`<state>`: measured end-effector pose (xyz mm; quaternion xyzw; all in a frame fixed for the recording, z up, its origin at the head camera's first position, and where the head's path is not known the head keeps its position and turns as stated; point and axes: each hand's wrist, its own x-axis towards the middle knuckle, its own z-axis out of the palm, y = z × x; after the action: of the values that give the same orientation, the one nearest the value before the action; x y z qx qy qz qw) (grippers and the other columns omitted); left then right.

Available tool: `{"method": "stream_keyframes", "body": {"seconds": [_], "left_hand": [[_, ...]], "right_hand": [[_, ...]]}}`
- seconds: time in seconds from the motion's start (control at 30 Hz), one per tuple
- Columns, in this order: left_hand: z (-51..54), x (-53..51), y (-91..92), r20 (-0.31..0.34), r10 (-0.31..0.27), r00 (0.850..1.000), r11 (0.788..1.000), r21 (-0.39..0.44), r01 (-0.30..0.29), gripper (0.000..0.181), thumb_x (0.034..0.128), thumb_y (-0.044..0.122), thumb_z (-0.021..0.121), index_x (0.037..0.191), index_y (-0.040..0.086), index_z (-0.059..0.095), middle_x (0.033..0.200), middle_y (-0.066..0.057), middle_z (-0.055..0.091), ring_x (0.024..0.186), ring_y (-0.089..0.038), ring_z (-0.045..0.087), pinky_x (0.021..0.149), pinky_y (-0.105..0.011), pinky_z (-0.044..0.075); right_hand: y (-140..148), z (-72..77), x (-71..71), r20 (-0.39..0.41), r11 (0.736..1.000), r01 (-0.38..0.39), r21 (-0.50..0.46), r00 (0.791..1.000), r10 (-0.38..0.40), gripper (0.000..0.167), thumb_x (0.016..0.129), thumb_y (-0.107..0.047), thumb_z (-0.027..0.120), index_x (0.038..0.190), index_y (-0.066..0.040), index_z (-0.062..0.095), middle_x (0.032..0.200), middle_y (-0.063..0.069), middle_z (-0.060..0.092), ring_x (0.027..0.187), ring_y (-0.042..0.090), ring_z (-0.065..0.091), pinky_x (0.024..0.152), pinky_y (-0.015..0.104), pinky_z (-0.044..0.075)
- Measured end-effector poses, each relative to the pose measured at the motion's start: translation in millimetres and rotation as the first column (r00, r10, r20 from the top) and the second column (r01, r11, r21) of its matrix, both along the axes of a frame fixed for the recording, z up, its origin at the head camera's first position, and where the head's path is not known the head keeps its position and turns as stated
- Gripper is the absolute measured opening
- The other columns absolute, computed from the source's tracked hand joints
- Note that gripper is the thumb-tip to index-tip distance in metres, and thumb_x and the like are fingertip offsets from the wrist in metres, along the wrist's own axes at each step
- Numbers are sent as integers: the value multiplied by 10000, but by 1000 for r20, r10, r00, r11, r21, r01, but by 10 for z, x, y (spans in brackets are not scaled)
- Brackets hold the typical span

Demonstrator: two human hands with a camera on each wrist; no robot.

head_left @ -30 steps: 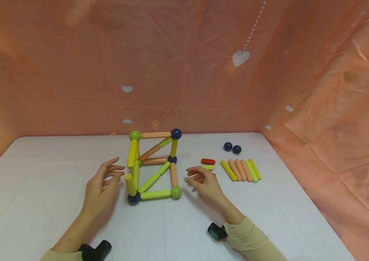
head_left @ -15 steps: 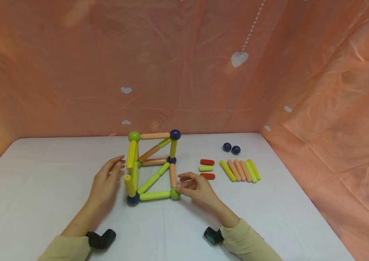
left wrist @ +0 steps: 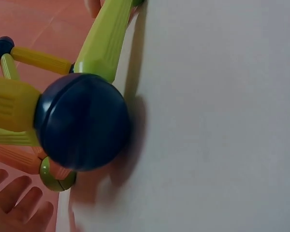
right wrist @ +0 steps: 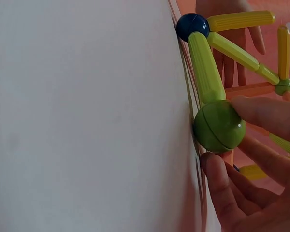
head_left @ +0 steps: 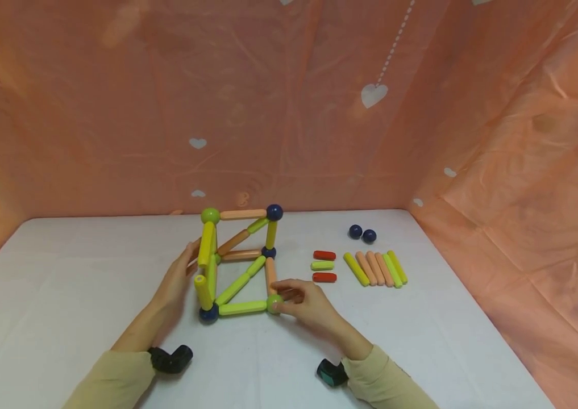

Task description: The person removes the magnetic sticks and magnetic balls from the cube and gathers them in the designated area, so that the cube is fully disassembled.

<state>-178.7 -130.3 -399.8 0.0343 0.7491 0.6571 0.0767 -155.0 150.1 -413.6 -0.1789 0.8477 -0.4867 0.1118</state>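
A stick-and-ball frame sits on the white table, right between the two hands. The right hand pinches the green ball at the near corner of the frame, thumb on one side and a finger on the other. The left hand is next to the other side, with its fingers out and not curled round anything; they go partly behind the frame, so I can't tell if they touch it. A lot looks built: lots of sticks and balls are joined, and some sticks go across on a slant. But it doesn't look finished. Close to the left hand, a yellow stick stands up with no ball on its top. Some bits are not used yet. Just past the right hand lie two short red sticks and a short green stick. Farther to that hand's right is a row of six long sticks, and past those are two blue balls.
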Motion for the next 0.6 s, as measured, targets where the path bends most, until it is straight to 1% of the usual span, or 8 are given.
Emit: {"method": "stream_keyframes", "body": {"seconds": [0.07,0.17,0.3,0.4,0.5,0.6], "left_hand": [[-10,-20,6,-2,-4,1000,1000,10,4,717,1013,550,111,1540,65,115,1599,-164,115,1477,-345,43,1196,-545,23],[-10,-26,16,30,3,1000,999,32,-4,726,1012,553,124,1540,55,94,1600,-169,92,1475,-353,33,1195,-547,4],[-4,-24,29,69,9,998,999,51,-13,731,1010,556,138,1538,53,103,1595,-172,98,1466,-384,36,1172,-589,-42],[-3,-37,29,70,11,998,999,35,-14,738,1008,559,136,1532,41,118,1582,-189,115,1459,-399,49,1164,-605,-47],[-6,-69,22,57,13,998,1000,-5,-12,771,993,592,113,1535,43,107,1587,-187,107,1463,-387,51,1174,-590,-27],[-12,-106,18,69,7,998,1000,-14,-6,812,970,635,80,1541,58,88,1602,-166,79,1472,-363,16,1173,-585,-47]], "right_hand": [[-6,3,-5,-1,1000,1,3,1000,-1,389,857,-210,729,1214,-77,651,1162,78,674,1020,210,632,838,232,518],[-11,3,-13,3,1000,2,3,1000,-2,374,855,-207,730,1200,-79,660,1155,76,675,1020,206,630,835,223,520],[-6,7,-15,2,1000,-1,2,1000,1,354,851,-197,734,1177,-72,673,1128,81,683,1003,203,633,822,201,522],[4,12,-13,-5,1000,-9,5,1000,9,348,853,-193,733,1173,-70,675,1112,81,688,993,203,635,815,189,522],[10,15,-11,-10,1000,-18,4,1000,18,350,856,-192,730,1178,-70,673,1108,82,690,994,208,637,819,188,523],[10,11,-14,-10,1000,-23,3,1000,23,349,857,-196,729,1179,-73,673,1110,82,691,999,212,637,828,201,526]]}}
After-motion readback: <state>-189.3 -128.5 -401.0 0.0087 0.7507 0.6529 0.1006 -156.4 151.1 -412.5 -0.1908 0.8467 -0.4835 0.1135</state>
